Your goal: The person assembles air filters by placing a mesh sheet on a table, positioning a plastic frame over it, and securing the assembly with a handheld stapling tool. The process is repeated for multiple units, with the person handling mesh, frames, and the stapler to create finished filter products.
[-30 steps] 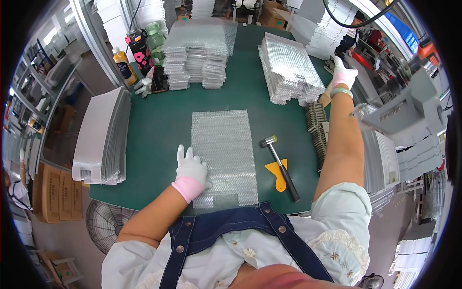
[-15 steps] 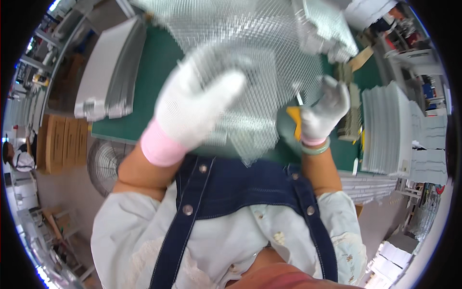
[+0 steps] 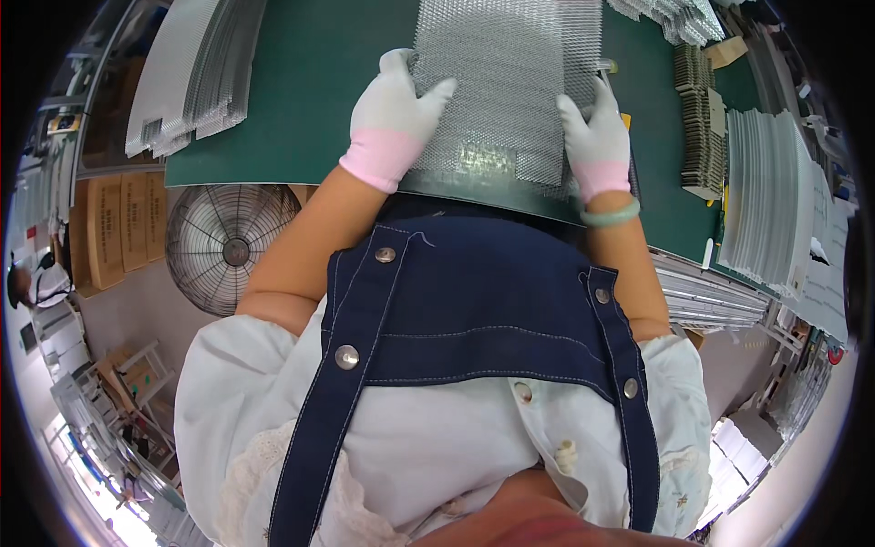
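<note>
A silvery expanded-metal mesh sheet (image 3: pixel 492 100) lies flat on the green tabletop in front of me, a second mesh sheet (image 3: pixel 581 46) showing along its right side. My left hand (image 3: pixel 392 114), in a white glove with a pink cuff, holds the left edge, thumb on top and fingers along the side. On the opposite edge, my right hand (image 3: pixel 597 137) grips in the same way, gloved alike, its fingertips partly hidden. Just behind the right hand a small bit of a yellow object (image 3: pixel 626 119) shows.
Mesh sheets (image 3: pixel 205 73) are stacked at the left of the green table (image 3: pixel 319 100). To the right stand a row of brownish pieces (image 3: pixel 697 118) and a stack of pale panels (image 3: pixel 770 191). A floor fan (image 3: pixel 235 251) and cardboard boxes (image 3: pixel 105 228) stand beyond the table's left front.
The mesh, raised and blurred before, now lies flat on the table. My right hand has come in to its right edge, and the left hand has moved to the left edge. The yellow-handled tool is mostly covered.
</note>
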A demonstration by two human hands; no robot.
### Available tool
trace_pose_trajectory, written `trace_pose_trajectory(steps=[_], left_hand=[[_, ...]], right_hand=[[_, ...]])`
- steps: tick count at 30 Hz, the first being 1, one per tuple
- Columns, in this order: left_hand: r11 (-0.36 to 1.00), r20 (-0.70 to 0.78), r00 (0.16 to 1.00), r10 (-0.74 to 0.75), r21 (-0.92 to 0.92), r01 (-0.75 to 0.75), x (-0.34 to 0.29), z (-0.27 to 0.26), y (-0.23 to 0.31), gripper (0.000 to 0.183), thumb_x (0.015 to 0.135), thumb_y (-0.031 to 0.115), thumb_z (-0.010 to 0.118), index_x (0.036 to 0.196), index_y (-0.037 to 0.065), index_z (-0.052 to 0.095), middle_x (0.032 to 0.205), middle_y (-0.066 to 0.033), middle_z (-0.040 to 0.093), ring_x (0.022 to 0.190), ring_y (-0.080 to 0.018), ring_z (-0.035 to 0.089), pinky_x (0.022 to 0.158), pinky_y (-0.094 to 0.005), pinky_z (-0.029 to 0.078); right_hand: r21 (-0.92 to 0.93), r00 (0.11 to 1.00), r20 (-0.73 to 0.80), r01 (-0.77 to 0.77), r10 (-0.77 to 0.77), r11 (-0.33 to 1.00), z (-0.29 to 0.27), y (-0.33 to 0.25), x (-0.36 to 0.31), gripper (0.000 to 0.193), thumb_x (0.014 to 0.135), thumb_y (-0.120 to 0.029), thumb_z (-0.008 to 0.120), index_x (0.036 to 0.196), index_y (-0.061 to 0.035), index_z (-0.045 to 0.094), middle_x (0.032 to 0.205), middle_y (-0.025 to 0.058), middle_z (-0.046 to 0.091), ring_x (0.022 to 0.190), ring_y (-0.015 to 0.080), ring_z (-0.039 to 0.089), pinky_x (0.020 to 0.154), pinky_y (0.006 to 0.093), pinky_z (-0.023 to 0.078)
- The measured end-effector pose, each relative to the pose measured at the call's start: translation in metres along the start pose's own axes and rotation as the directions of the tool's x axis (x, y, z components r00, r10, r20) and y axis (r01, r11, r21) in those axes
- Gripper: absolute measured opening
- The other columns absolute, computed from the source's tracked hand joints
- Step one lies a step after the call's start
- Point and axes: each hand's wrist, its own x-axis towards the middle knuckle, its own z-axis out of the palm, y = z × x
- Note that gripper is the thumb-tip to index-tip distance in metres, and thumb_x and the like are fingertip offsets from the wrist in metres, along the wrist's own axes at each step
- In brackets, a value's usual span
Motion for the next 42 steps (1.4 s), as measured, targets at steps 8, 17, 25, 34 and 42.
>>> trace_pose_trajectory(steps=[8, 17, 25, 34, 42], left_hand=[[0.965, 0.121, 0.987, -0.107, 0.252, 0.074, 0.012, 0.031, -0.021, 0.067, 0.089, 0.046, 0.064, 0.125, -0.007, 0.046, 0.093, -0.0249, 0.068, 0.091, -0.0401, 0.067, 0.079, -0.0442, 0.054], [0.927, 0.140, 0.979, -0.146, 0.364, 0.086, 0.017, 0.032, -0.013, 0.050, 0.091, 0.044, 0.061, 0.106, -0.003, 0.051, 0.089, -0.0241, 0.068, 0.083, -0.0405, 0.068, 0.069, -0.0464, 0.056], [0.876, 0.043, 0.994, -0.105, 0.478, 0.072, 0.009, 0.035, -0.013, 0.056, 0.087, 0.046, 0.065, 0.115, 0.000, 0.051, 0.097, -0.0210, 0.066, 0.086, -0.0358, 0.068, 0.072, -0.0474, 0.055], [0.752, 0.066, 0.868, 0.492, 0.470, -0.462, 0.013, 0.042, -0.055, 0.068, 0.073, 0.060, 0.070, 0.127, 0.019, 0.062, 0.127, -0.0091, 0.061, 0.121, -0.0342, 0.053, 0.101, -0.0452, 0.042], [0.743, 0.311, 0.943, 0.121, 0.602, -0.294, 0.010, 0.012, 0.007, 0.053, 0.075, 0.045, 0.077, 0.113, 0.010, 0.063, 0.106, -0.0130, 0.061, 0.101, -0.0312, 0.060, 0.079, -0.0450, 0.051]], right_hand=[[-0.313, 0.977, 0.194, -0.028, 0.093, 0.949, 0.033, 0.009, 0.024, 0.067, 0.092, -0.047, 0.055, 0.134, 0.0027, 0.041, 0.109, 0.0282, 0.065, 0.102, 0.0425, 0.064, 0.088, 0.0497, 0.050], [-0.350, 0.964, 0.232, -0.044, 0.133, 0.936, 0.032, 0.004, 0.026, 0.055, 0.093, -0.045, 0.054, 0.120, 0.0019, 0.046, 0.103, 0.0287, 0.066, 0.097, 0.0440, 0.065, 0.084, 0.0510, 0.051], [-0.442, 0.963, 0.209, -0.061, 0.169, 0.895, 0.027, -0.002, 0.026, 0.059, 0.091, -0.052, 0.057, 0.117, -0.0007, 0.047, 0.104, 0.0249, 0.066, 0.096, 0.0420, 0.066, 0.080, 0.0514, 0.052], [-0.363, 0.951, 0.081, 0.306, -0.298, 0.880, 0.041, 0.032, 0.020, 0.050, 0.087, -0.054, 0.062, 0.106, -0.0079, 0.061, 0.099, 0.0153, 0.062, 0.091, 0.0358, 0.064, 0.079, 0.0476, 0.052], [-0.447, 0.956, 0.233, 0.270, -0.180, 0.853, 0.028, -0.007, -0.001, 0.033, 0.090, -0.039, 0.062, 0.104, -0.0087, 0.063, 0.099, 0.0162, 0.063, 0.092, 0.0362, 0.063, 0.080, 0.0466, 0.052]])
